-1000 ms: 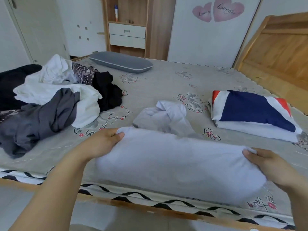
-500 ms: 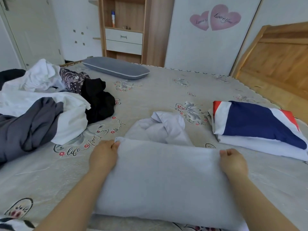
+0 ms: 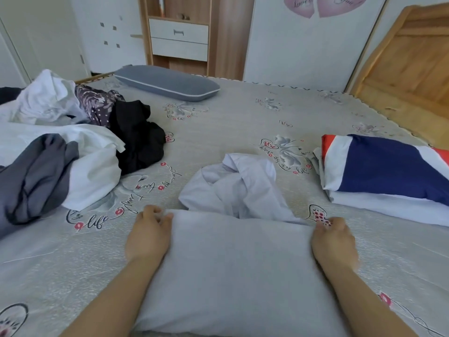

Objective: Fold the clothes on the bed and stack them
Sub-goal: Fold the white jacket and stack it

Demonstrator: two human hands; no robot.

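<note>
the pale grey garment (image 3: 238, 271) lies folded flat on the near part of the bed (image 3: 243, 117), its crumpled far end bunched just beyond the fold. the left hand (image 3: 148, 233) pinches its far left corner with curled fingers, and the right hand (image 3: 332, 240) pinches the far right corner likewise. a folded red, white and navy stack (image 3: 388, 166) sits to the right, an unfolded pile of clothes (image 3: 60, 147) to the left.

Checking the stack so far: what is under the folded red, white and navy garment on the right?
Under the red, white and navy garment lies a folded white garment, its near edge showing on the bedsheet. Whether anything more lies between or below them is covered.
</note>
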